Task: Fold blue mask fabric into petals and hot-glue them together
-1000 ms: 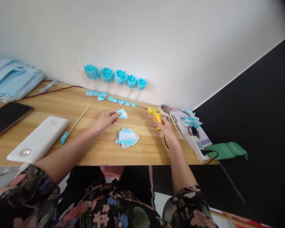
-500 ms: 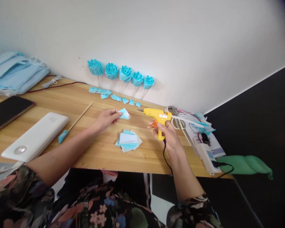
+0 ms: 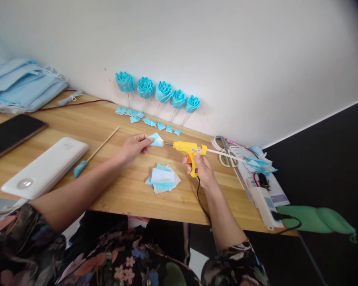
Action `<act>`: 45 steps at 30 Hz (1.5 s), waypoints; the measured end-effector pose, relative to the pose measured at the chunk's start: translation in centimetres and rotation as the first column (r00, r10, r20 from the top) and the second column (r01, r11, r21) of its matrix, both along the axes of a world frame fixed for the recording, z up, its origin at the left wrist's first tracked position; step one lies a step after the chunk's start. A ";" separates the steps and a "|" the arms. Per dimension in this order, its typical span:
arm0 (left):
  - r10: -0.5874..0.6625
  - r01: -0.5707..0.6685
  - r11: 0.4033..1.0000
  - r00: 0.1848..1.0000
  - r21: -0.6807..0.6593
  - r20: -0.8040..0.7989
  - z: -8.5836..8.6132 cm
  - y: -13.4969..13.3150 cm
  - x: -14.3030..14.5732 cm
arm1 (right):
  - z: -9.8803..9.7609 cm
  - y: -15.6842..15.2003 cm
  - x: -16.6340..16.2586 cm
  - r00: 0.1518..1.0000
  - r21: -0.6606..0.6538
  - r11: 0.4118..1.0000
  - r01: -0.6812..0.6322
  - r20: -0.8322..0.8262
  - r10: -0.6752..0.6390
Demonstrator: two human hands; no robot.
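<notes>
My left hand pinches a small folded blue petal piece just above the wooden table. My right hand is wrapped round the grip of a yellow glue gun, whose nozzle points left and nearly touches the petal. A stack of cut blue and white squares lies between my hands. Five blue fabric roses on sticks lean against the wall, with several small folded petals lined up below them.
A wooden stick with a blue tip, a white power bank and a dark phone lie to the left. Blue face masks are piled far left. Scissors, papers and a power strip sit at the right edge.
My right hand picked up the glue gun from beside the scissors and brought it left until its nozzle reached the petal. My left hand kept holding the petal in place.
</notes>
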State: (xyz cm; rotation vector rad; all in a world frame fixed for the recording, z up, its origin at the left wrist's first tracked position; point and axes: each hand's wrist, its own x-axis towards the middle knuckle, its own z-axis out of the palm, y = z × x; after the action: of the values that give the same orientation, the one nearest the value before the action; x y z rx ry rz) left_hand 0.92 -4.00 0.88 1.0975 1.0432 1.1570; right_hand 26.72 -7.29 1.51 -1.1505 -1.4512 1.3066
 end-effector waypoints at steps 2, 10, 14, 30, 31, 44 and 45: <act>-0.017 0.018 1.000 1.000 -0.013 0.025 -0.2 0.0 0.0 | 0.1 0.0 -0.2 1.000 -0.013 1.000 0.001 -0.003 -0.001; -0.045 0.047 0.998 0.997 -0.030 0.057 -0.3 0.0 0.2 | 0.3 -0.2 -0.7 1.000 -0.045 0.999 0.015 -0.006 -0.015; -0.060 0.061 0.998 0.996 -0.025 0.060 -0.2 -0.1 0.2 | 0.4 -0.2 -0.8 1.000 -0.046 0.999 0.021 -0.009 -0.022; -0.091 0.098 0.994 0.988 -0.055 0.128 -0.2 -0.1 0.1 | 0.2 0.0 -0.6 0.995 0.048 0.999 0.018 0.096 -0.023; -0.093 0.103 0.993 0.985 -0.059 0.147 -0.2 0.0 0.1 | 0.3 0.0 -0.5 0.994 0.071 0.997 0.030 0.103 -0.037; -0.098 0.100 0.995 0.989 0.011 -0.109 0.1 -0.3 0.3 | 0.2 -0.3 -0.5 0.999 0.045 0.998 0.032 -0.006 -0.032; -0.104 0.106 0.994 0.986 0.005 -0.131 0.3 -0.3 0.4 | 0.2 -0.3 -0.7 1.000 0.041 0.999 0.024 -0.004 -0.024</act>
State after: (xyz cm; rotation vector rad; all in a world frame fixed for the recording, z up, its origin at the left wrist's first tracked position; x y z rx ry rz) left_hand 1.32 -4.34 1.19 1.2368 1.0670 1.0190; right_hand 26.02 -7.61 1.72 -1.1356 -1.4510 1.2560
